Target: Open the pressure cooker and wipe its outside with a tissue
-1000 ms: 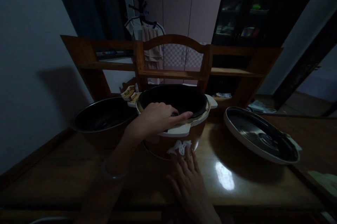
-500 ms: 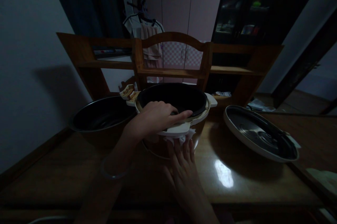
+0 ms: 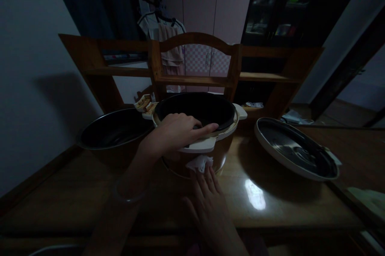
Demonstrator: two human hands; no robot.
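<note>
A rice cooker body [image 3: 224, 147] with a dark round opening, a pale rim and white side lugs stands at the middle of the table. My left hand [image 3: 182, 129] is wrapped over its near rim, with the fingertips hidden inside and the thumb lying along the edge above the white front piece. Below that piece, my right hand [image 3: 207, 196] presses a crumpled white tissue [image 3: 201, 163] against the cooker's front wall with nearly straight fingers. A black inner pot [image 3: 117, 129] sits to the left. On the right, the detached lid [image 3: 296, 147] lies with its metal inner side showing.
The glossy wooden table [image 3: 270, 216] reflects a bright patch of light. Behind the cooker stands a wooden shelf rack [image 3: 195, 80] with a small food-like ornament [image 3: 146, 103] near it. Hanging clothes [image 3: 170, 43] and cabinets are farther back. The room is dim.
My right hand and the tissue have slid down the cooker's front wall, away from the white front piece. My left hand keeps its hold on the rim. The view has shifted slightly.
</note>
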